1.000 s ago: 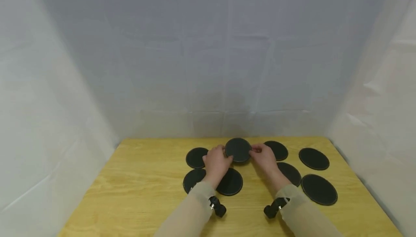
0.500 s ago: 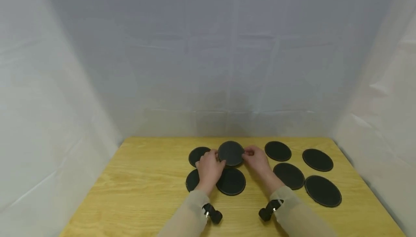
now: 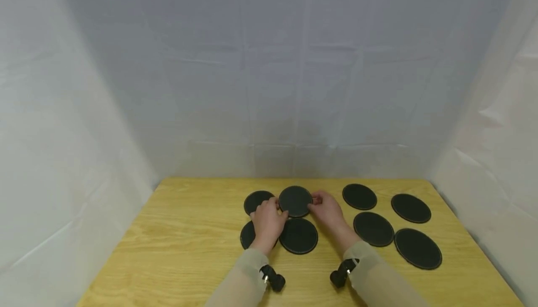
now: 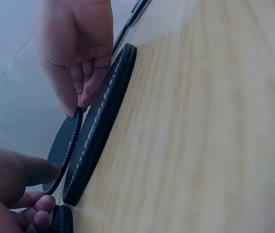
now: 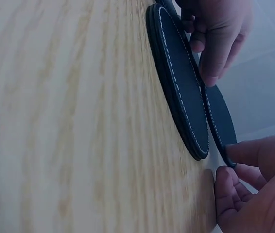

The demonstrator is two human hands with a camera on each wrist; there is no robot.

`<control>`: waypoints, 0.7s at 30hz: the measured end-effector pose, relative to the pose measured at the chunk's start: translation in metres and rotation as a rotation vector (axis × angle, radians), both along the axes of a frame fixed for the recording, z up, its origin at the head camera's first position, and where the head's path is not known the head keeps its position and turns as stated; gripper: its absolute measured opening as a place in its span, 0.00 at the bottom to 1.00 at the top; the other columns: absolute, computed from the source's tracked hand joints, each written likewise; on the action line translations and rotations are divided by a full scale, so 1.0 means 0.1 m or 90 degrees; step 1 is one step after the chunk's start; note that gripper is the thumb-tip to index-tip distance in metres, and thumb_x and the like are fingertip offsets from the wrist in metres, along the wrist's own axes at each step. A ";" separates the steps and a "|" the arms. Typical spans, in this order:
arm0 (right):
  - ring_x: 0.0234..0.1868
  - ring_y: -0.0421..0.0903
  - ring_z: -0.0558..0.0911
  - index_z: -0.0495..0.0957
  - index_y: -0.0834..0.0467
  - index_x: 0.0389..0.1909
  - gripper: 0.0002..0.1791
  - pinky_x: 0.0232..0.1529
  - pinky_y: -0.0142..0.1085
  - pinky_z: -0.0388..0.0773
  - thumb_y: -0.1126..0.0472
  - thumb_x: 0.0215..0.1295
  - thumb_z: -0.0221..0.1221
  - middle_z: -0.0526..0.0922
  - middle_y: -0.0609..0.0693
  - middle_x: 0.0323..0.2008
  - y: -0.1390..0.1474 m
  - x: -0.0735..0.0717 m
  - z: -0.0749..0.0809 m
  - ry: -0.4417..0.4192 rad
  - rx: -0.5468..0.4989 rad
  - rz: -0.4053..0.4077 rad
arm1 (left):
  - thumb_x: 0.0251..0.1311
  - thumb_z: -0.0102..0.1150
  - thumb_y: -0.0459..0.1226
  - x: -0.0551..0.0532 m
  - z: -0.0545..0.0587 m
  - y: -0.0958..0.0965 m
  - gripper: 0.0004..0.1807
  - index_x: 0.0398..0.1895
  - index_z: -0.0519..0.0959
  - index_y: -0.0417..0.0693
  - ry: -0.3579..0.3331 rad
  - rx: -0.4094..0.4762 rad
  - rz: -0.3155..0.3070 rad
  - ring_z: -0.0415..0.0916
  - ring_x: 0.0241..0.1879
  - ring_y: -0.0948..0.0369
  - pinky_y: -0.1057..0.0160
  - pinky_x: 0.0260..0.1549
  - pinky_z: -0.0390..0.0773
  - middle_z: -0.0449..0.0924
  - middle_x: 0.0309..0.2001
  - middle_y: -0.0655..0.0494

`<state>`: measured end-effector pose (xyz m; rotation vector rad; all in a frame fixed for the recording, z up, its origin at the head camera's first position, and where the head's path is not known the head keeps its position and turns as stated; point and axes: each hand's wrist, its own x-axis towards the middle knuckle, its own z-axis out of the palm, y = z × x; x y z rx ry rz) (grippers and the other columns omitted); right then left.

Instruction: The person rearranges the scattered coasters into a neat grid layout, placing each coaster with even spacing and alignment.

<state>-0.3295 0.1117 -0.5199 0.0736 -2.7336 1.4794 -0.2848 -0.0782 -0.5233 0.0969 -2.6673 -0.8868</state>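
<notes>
A round black coaster (image 3: 296, 201) with pale edge stitching is pinched from both sides. My left hand (image 3: 269, 223) grips its left edge between thumb and fingers, and my right hand (image 3: 329, 211) pinches the right edge. Just in front of it lie stacked coasters (image 3: 299, 236); the left wrist view shows more than one layer in this stack (image 4: 91, 141). Seen from the right wrist, the held coaster (image 5: 222, 119) sits tilted, close behind the stack. Under and beside my left hand are a back-left coaster (image 3: 258, 202) and a front-left coaster (image 3: 248, 235), both partly covered.
On the right side of the wooden table (image 3: 168, 251) several more coasters lie flat: one at the back (image 3: 359, 196), one before it (image 3: 373, 229), a far-right one (image 3: 411, 208) and a near-right one (image 3: 418, 248). White sheeting (image 3: 277, 87) hangs behind and at both sides.
Both hands have moved left and slightly toward me with the held coaster, bringing it lower and beside the back-left coaster, behind the front stack. The other coasters stay put.
</notes>
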 end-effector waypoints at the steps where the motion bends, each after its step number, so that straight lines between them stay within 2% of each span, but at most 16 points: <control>1: 0.53 0.61 0.85 0.82 0.69 0.61 0.20 0.60 0.58 0.79 0.65 0.73 0.68 0.88 0.62 0.48 0.00 -0.01 0.00 0.000 0.006 0.002 | 0.66 0.80 0.41 0.00 0.00 0.00 0.19 0.54 0.87 0.41 -0.002 -0.001 -0.002 0.82 0.46 0.46 0.39 0.49 0.72 0.85 0.43 0.49; 12: 0.55 0.61 0.85 0.82 0.69 0.63 0.21 0.61 0.57 0.80 0.64 0.75 0.67 0.87 0.62 0.50 -0.04 -0.05 0.03 -0.008 0.063 0.015 | 0.67 0.79 0.41 -0.02 0.00 -0.04 0.19 0.54 0.87 0.41 -0.026 -0.029 -0.003 0.80 0.47 0.46 0.39 0.50 0.71 0.83 0.44 0.48; 21: 0.51 0.58 0.86 0.84 0.70 0.62 0.19 0.57 0.56 0.81 0.64 0.75 0.67 0.87 0.59 0.47 -0.06 0.01 0.11 0.009 0.114 0.025 | 0.68 0.78 0.42 -0.06 0.00 -0.02 0.22 0.60 0.87 0.39 -0.026 -0.045 -0.012 0.82 0.54 0.41 0.39 0.51 0.73 0.84 0.54 0.39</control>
